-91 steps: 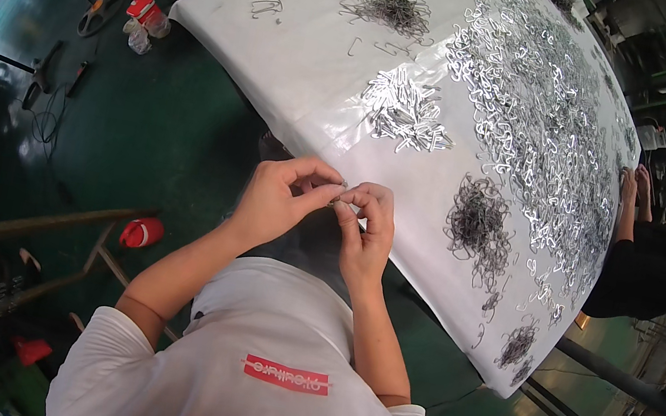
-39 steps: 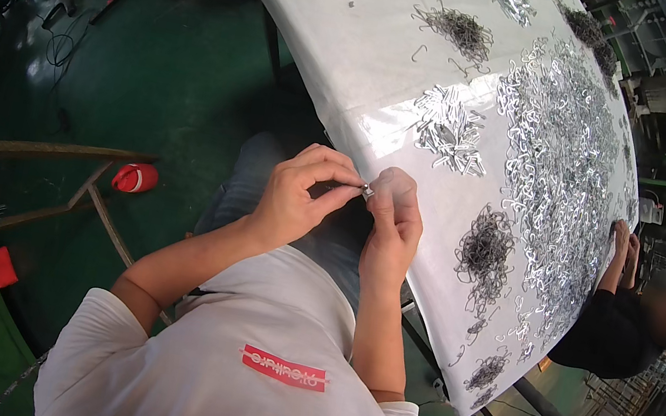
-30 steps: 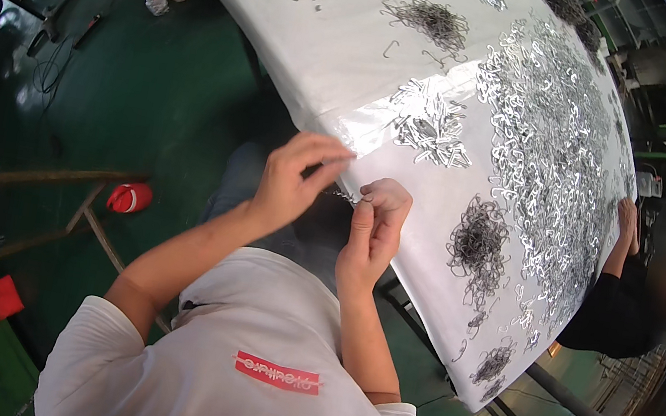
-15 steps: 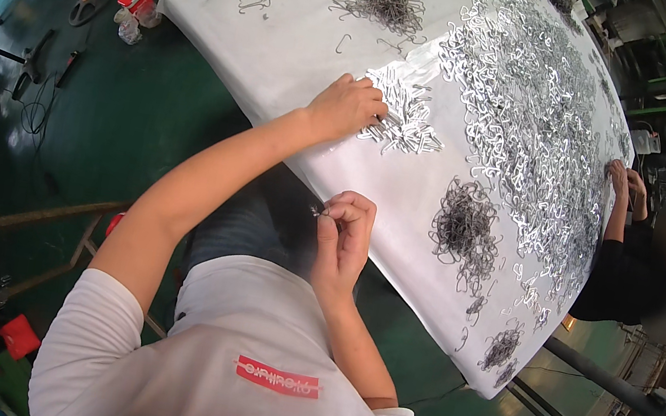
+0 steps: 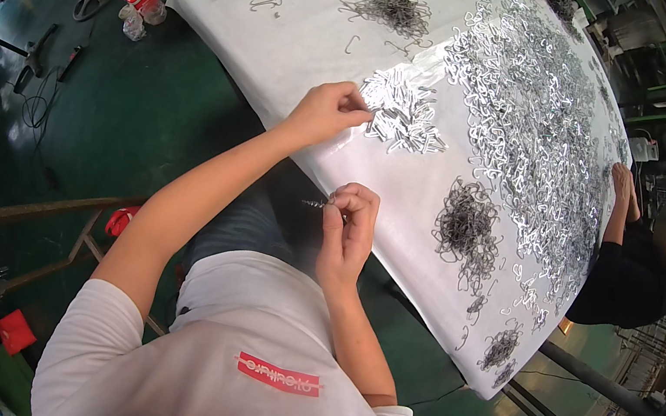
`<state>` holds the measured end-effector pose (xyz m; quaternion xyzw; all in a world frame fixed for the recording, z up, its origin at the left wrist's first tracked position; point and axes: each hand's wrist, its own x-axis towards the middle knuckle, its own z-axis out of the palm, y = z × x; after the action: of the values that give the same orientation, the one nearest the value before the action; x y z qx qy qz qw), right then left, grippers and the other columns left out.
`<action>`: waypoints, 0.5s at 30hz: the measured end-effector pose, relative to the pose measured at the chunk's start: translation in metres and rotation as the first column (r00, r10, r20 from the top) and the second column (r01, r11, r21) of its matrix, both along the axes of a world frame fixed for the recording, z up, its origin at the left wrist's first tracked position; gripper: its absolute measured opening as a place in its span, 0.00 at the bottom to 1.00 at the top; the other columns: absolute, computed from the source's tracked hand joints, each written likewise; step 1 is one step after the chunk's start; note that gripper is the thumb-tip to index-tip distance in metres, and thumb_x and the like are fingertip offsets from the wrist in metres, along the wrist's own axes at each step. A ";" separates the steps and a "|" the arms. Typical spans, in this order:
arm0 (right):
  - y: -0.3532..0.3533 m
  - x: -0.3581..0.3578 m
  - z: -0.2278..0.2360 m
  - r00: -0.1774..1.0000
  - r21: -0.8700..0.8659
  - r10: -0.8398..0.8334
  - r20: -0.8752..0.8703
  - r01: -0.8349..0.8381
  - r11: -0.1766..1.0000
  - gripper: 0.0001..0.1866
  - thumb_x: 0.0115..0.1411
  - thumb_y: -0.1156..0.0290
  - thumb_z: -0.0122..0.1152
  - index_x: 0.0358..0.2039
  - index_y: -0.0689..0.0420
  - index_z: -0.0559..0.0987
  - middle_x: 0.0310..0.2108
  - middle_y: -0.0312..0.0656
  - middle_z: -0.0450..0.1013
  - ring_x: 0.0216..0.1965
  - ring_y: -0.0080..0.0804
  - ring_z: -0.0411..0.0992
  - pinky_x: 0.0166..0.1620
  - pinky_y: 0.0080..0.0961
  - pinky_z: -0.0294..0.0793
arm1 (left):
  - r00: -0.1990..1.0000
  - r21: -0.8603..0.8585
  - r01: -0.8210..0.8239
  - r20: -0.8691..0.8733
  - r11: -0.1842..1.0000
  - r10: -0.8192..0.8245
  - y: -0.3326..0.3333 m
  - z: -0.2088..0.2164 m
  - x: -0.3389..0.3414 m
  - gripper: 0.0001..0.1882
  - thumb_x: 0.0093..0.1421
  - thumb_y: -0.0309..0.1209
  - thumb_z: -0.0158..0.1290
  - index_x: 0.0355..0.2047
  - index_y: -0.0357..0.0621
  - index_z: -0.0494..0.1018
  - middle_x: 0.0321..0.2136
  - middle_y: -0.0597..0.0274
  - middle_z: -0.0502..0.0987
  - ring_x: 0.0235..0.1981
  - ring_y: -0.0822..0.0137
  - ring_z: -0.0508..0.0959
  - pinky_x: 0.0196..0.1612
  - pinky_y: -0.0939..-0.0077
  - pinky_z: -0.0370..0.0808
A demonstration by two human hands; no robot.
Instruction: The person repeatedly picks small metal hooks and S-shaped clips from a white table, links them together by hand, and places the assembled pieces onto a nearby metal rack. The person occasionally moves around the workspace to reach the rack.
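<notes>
My left hand (image 5: 327, 110) reaches out over the white table (image 5: 289, 51), fingers pinched at the edge of a small heap of shiny metal clips (image 5: 401, 118). Whether it has hold of a clip I cannot tell. My right hand (image 5: 348, 224) stays close to my chest, just off the table's near edge, and pinches a small thin metal piece (image 5: 318, 204) between thumb and fingers. A tangle of dark wire springs (image 5: 466, 226) lies on the table to the right of that hand.
A broad spread of shiny clips (image 5: 534, 110) covers the table's far right part, with more dark wire heaps (image 5: 392, 11) beyond. Another person in dark clothes (image 5: 640, 268) works at the right side. A red can (image 5: 120, 218), metal bars and tools lie on the green floor to the left.
My hands, held together at my chest earlier, have parted. My left hand has stretched out to the clip heap, while my right hand has kept the small metal piece near my body.
</notes>
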<state>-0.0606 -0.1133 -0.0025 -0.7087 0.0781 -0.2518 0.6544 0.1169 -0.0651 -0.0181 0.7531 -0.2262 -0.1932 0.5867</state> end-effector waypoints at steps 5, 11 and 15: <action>0.004 0.005 0.001 1.000 -0.040 0.019 -0.016 -0.019 0.999 0.03 0.58 0.77 0.53 0.33 0.60 0.70 0.38 0.41 0.64 0.29 0.23 0.61 0.32 0.17 0.63 | 0.925 -0.220 -0.096 -0.381 0.971 0.006 0.051 0.033 -0.040 0.11 0.52 0.26 0.58 0.36 0.38 0.75 0.24 0.67 0.75 0.26 0.79 0.71 0.29 0.85 0.67; 0.007 0.017 0.005 0.998 -0.108 0.061 -0.002 -0.061 0.992 0.03 0.59 0.75 0.54 0.32 0.59 0.71 0.38 0.41 0.64 0.34 0.27 0.63 0.34 0.19 0.63 | 0.932 -0.232 -0.175 -0.353 0.957 0.084 0.081 0.059 -0.072 0.09 0.55 0.27 0.57 0.35 0.36 0.77 0.29 0.64 0.79 0.28 0.78 0.73 0.31 0.86 0.69; 0.010 0.024 0.010 0.997 -0.176 0.077 0.031 -0.070 0.982 0.03 0.59 0.74 0.54 0.32 0.58 0.71 0.38 0.41 0.65 0.36 0.28 0.63 0.36 0.20 0.63 | 0.947 -0.259 -0.239 -0.275 0.936 0.165 0.088 0.067 -0.084 0.09 0.54 0.27 0.58 0.34 0.36 0.78 0.28 0.65 0.79 0.29 0.79 0.75 0.33 0.85 0.71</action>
<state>-0.0363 -0.1034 0.0076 -0.7608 0.0170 -0.2467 0.6000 0.0326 0.0233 0.0494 0.6483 -0.0974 -0.1892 0.7311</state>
